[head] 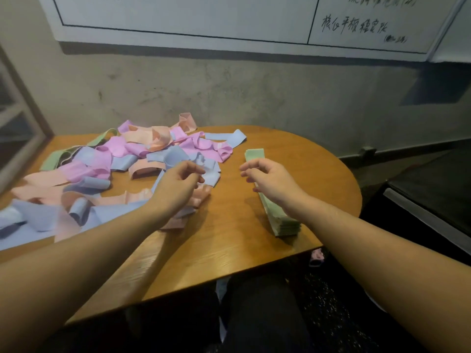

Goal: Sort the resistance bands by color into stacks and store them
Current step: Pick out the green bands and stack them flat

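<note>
Filling the left half of the frame, the desk [237, 240] carries a mixed band heap [114, 169]; right of centre lies the green stack [277, 215]. Both hands, left [178, 184] and right [272, 179], hover with loosely curled fingers, gripping nothing; lifting one green band free of the tangle seems best.

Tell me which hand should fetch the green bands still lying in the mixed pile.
Probably left. The left hand hovers over the mixed pile, the side where the loose green bands lie. The right hand hovers over the green stack, farther away.
</note>
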